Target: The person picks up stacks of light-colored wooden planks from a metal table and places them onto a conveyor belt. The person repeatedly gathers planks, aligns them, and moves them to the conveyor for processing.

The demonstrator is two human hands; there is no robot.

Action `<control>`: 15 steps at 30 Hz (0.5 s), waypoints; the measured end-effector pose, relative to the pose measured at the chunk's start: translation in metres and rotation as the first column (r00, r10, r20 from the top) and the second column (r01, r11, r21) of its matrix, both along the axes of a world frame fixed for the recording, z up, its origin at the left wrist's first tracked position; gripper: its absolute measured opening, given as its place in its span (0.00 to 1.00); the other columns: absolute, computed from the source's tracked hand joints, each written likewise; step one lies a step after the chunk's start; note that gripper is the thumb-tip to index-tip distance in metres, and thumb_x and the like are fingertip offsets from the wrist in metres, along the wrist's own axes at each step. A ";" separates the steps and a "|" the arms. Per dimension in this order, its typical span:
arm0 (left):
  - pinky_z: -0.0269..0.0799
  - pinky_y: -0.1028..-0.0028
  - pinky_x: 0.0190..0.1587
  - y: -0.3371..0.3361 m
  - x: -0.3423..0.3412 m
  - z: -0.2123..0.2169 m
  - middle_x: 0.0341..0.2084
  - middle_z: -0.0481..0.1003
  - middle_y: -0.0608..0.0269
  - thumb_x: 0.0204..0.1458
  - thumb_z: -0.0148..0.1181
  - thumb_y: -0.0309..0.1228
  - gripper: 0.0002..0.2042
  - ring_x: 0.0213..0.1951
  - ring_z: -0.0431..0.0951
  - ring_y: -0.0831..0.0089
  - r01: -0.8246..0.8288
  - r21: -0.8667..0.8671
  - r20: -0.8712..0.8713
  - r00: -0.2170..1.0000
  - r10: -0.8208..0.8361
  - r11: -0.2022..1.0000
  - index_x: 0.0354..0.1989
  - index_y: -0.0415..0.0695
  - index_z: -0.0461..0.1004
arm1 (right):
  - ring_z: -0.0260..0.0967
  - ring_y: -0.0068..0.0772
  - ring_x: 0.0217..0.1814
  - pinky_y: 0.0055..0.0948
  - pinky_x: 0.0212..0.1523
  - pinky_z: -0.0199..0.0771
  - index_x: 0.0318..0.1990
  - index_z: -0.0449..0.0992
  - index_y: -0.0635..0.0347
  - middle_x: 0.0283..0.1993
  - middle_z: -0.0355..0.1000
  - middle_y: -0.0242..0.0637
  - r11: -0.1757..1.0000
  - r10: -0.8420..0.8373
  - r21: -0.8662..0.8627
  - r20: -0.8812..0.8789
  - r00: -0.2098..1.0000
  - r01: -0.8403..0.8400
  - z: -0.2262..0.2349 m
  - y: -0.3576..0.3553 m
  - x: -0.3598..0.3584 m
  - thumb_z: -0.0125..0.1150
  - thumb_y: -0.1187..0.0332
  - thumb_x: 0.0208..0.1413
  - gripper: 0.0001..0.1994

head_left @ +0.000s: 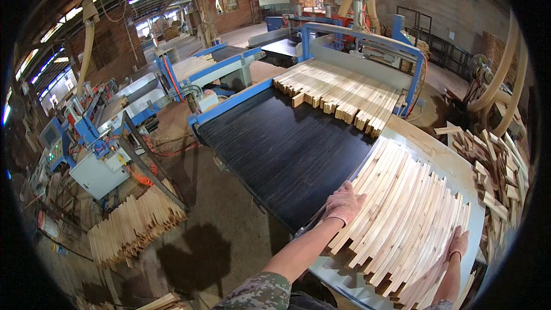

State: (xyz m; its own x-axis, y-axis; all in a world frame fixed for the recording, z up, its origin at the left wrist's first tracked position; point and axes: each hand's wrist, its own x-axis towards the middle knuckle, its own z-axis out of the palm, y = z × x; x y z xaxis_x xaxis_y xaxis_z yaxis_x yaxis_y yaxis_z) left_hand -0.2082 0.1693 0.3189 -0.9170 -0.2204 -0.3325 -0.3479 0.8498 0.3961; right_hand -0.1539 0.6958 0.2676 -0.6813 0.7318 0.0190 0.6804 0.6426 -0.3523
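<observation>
— Nearest the camera, what is lying under the hands?

— Pale, narrow wooden slats [402, 212] are lying side by side in a fanned row on the grey metal bench [453, 166], at the lower right of the view. Both hands are wearing light knitted gloves.

— How are the hands sitting?

— The left hand [345, 202] is resting flat and open on the left edge of the row, fingers spread over the slat ends, gripping nothing. The right hand [458, 243] is pressing open against the right edge of the same row, so the slats are lying between the two hands.

— What is lying around them?

— Just left of the bench, a wide black conveyor belt [281, 149] with a blue frame is running up and away. At its far end, a second batch of light wooden slats [338, 89] is lying across it, beside a blue machine housing [356, 43]. To the right, a loose heap of short wooden offcuts [493, 172] is lying well apart from the belt. Down on the dusty floor at the left, another stack of pale slats [135, 224] is leaning near a grey control box [97, 172].
</observation>
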 end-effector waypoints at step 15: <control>0.76 0.51 0.61 -0.001 -0.002 -0.019 0.66 0.72 0.46 0.66 0.47 0.65 0.40 0.63 0.77 0.50 0.020 -0.060 -0.109 0.994 -0.027 0.998 0.73 0.43 0.58 | 0.71 0.67 0.68 0.52 0.68 0.70 0.74 0.61 0.76 0.64 0.73 0.69 1.000 0.008 0.012 0.001 1.000 -0.008 0.020 -0.013 0.006 0.49 0.39 0.70 0.43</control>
